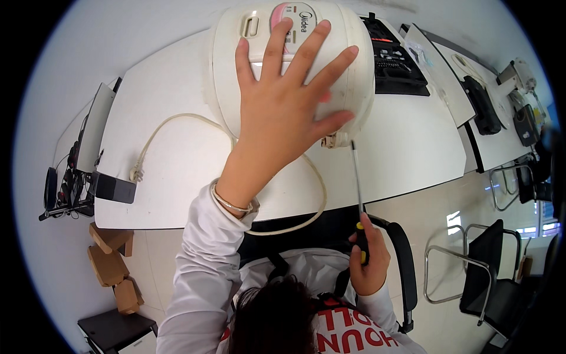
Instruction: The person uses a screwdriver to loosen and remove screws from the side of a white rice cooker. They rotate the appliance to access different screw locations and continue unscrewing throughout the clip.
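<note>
A cream rice cooker with a pink-edged control panel lies on its side on the white table. My left hand rests on its side, fingers spread, the fingertips reaching the panel. In my right hand is a screwdriver with a black and yellow handle, wrapped by my fingers. Its long thin shaft points at the cooker, and the tip is close beside a small brownish fitting at the cooker's near edge. Whether the tip touches the cooker I cannot tell.
A pale power cord loops over the table's front edge, its plug on the left. A black tool case sits behind the cooker at right. A monitor stands at the left; chairs and cardboard boxes are on the floor.
</note>
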### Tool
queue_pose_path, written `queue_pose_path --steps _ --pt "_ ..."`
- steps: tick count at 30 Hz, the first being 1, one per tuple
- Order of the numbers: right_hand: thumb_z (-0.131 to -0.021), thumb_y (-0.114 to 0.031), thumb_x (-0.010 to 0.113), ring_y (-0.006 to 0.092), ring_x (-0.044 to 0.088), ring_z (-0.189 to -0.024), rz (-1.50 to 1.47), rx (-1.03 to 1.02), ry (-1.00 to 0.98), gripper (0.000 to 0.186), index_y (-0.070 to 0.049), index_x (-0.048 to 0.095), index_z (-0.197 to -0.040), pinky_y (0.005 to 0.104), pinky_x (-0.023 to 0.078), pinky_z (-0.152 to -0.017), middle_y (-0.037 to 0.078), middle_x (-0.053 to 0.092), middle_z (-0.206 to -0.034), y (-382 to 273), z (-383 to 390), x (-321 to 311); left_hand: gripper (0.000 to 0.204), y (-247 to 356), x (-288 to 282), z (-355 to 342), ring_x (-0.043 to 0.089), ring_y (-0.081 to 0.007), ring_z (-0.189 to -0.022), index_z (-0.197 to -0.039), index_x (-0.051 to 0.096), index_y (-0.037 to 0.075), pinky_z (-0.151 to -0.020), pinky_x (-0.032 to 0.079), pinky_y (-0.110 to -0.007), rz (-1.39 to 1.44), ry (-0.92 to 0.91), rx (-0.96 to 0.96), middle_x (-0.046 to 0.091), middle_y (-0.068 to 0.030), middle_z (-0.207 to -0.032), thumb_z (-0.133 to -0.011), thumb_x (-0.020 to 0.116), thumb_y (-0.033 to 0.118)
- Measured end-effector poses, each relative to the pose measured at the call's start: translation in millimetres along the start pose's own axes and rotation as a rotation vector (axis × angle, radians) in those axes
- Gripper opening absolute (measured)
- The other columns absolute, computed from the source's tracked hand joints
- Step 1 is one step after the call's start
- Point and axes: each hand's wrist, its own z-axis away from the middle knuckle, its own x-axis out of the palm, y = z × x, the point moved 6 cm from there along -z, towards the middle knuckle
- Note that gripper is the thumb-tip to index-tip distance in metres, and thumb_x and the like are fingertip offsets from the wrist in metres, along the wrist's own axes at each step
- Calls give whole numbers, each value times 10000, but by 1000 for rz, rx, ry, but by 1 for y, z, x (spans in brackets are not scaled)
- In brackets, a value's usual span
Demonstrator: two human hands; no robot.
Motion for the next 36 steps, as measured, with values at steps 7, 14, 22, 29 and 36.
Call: queue_pose_path --steps 7,14,22,29,36 --pt "-715 83 476 229 574 -674 46 46 -54 614 -37 380 -1310 290 483 -575 137 535 -869 -1 0 5 729 0 1 2 282 -279 -1269 -1232 494 361 -949 194 -599 5 10 -3 363 33 -1365 -557 757 433" --pt "-715 76 479 233 571 -678 40 62 -80 606 -28 386 -1304 294 478 -571 136 532 -858 0 -2 2 727 1 -1 3 287 -279 -1262 -1230 495 361 -948 194 -600 -4 8 -8 359 33 -1367 -556 753 445" --pt "-718 77 471 235 555 -653 35 23 -31 607 -16 373 -1309 293 475 -559 142 520 -844 -7 -2 -3 723 2 0 3 302 -286 -1247 -1220 501 349 -932 212 -608 -24 30 9 371 26 -1353 -548 750 441" --pt "-707 88 473 241 566 -617 44 38 -73 639 -35 360 -1324 302 481 -531 135 503 -810 -2 -4 5 711 2 -1 5 304 -285 -1247 -1212 509 348 -940 196 -598 -13 35 12 379 23 -1346 -550 750 441" --pt "-707 87 473 246 564 -620 50 60 -83 636 -34 362 -1322 305 482 -535 142 505 -814 0 -2 6 710 2 -1 5 286 -278 -1265 -1221 507 353 -958 174 -580 -6 28 3 375 28 -1353 -561 749 455"
